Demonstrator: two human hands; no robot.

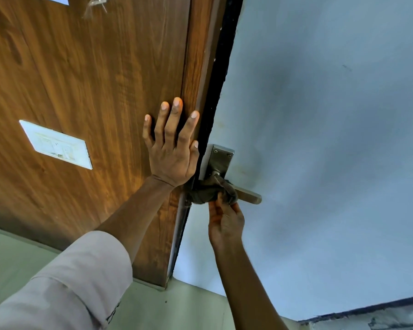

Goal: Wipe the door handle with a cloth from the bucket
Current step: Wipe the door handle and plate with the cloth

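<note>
A metal lever door handle [249, 196] on a steel backplate [218, 160] sticks out from the pale blue door [320, 139]. A dark grey-brown cloth [206, 194] is wrapped around the inner part of the lever, near the spindle. My right hand [225, 222] grips that cloth from below, fingers pinched on it. My left hand [173, 148] lies flat with fingers spread on the wooden panel [93, 91] just left of the door's edge. The bucket is not in view.
A white switch plate [56, 144] is mounted on the wooden panel to the left. A dark gap [221, 75] runs between panel and door. Pale green floor [177, 306] lies below, and a rough dark edge [367, 308] shows at lower right.
</note>
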